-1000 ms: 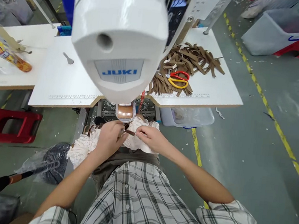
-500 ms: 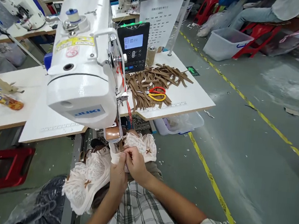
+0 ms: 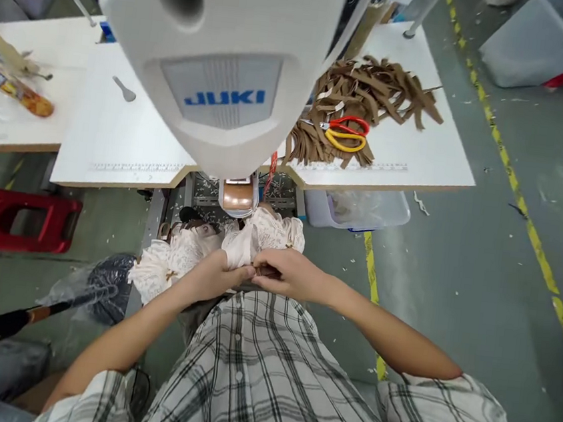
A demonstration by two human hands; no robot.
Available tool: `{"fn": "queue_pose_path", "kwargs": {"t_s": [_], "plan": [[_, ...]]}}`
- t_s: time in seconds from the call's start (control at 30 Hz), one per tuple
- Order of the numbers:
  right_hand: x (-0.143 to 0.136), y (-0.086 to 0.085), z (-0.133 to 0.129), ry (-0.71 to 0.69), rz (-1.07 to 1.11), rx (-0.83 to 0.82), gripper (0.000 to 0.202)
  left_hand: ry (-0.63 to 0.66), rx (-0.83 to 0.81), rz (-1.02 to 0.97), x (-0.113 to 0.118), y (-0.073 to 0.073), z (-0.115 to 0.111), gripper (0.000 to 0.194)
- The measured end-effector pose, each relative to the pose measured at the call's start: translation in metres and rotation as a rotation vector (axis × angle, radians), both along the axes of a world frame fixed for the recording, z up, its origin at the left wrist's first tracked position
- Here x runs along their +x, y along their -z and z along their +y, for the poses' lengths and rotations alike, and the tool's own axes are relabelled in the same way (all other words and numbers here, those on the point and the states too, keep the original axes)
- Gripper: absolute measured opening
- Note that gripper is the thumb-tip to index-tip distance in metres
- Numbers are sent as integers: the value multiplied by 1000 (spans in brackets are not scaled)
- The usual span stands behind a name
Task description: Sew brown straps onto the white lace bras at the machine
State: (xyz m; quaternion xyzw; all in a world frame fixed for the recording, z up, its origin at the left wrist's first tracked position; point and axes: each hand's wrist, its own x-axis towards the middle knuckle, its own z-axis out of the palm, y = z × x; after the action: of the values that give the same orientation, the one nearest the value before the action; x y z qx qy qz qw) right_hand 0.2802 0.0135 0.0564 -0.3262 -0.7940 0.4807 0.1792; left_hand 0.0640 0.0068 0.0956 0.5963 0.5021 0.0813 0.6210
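A white lace bra is gathered in front of my lap, just below the sewing machine's head. My left hand is closed on its near edge, thumb pointing right. Close beside it, my right hand pinches the same edge with curled fingers; the fingertips are partly hidden. More white lace cups, one with a small brown bow, lie left of my left hand and behind my right hand. I cannot tell whether they are all one piece. The machine's copper-coloured lower part sits just beyond the lace.
Brown fabric strips lie heaped on the white table, with red-and-yellow-handled scissors on them. Below is a clear plastic bin. A red stool and a black plastic bag are at left.
My view has tipped down and come closer to the machine. My hands have drawn back from the machine's lower part toward my body with the lace, forearms now spread wider.
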Motion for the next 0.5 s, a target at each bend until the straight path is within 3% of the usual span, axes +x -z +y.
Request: {"fn": "queue_pose_path", "kwargs": {"t_s": [0.13,0.2,0.27,0.4,0.5], "plan": [[0,10,-9,442,109,-56,14,-153,-28,-29,-5,2,0,36],[0,13,-10,692,137,5,15,-250,-41,-103,-6,3,0,36],[-2,12,-10,819,114,121,11,-359,-41,-177,-6,6,-1,35],[-17,3,-11,645,28,342,13,-641,-52,-332,2,21,-3,26],[-31,0,-12,571,90,403,13,-779,-19,-372,9,29,-5,25]]}}
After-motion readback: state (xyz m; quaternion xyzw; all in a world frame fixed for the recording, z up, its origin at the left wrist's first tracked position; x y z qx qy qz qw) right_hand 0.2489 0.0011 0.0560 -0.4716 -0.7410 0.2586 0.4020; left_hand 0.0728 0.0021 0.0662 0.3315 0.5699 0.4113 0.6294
